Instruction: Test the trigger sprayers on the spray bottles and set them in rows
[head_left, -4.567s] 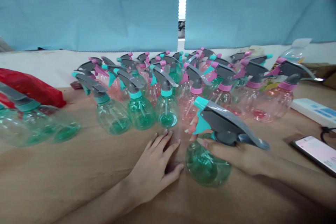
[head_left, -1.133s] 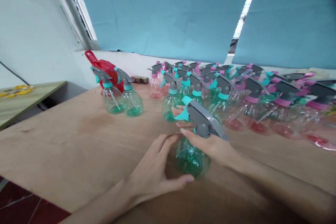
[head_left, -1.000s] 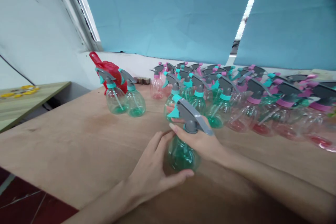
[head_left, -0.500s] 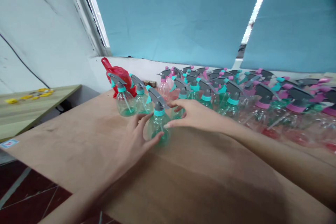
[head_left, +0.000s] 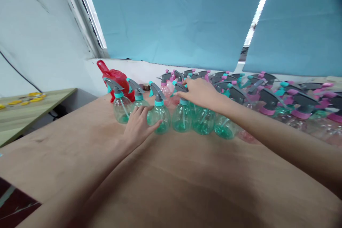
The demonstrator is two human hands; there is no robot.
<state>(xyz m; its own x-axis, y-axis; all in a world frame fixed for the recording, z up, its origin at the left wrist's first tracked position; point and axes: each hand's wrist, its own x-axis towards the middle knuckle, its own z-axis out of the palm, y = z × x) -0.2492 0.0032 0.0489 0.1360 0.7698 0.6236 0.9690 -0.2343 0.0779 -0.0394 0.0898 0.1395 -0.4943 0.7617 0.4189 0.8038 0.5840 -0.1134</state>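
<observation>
My left hand [head_left: 139, 124] lies beside a clear spray bottle [head_left: 161, 119] with a turquoise collar, grey head and green base. Its thumb stretches across the bottle's lower front, and the fingers are apart, not wrapped round it. My right hand [head_left: 199, 92] has thumb and fingers about the grey head of a second green-based spray bottle [head_left: 182, 117], just right of the first. Both bottles stand upright on the wooden table [head_left: 171, 178]. Farther left, two like bottles stand, one of them a green-based spray bottle [head_left: 123, 108] at the end, the other partly behind my left hand.
Crowded rows of spray bottles with pink collars [head_left: 269, 101] and turquoise ones fill the right and back. A red plastic bag [head_left: 117, 78] sits behind the left bottles. Yellow pieces [head_left: 34, 96] lie on a side table [head_left: 61, 96]. A blue curtain [head_left: 171, 21] hangs behind.
The bottle between my hands has moved back into line with its neighbours. My right hand has left it and risen to the head of the bottle on its right. My left hand has loosened.
</observation>
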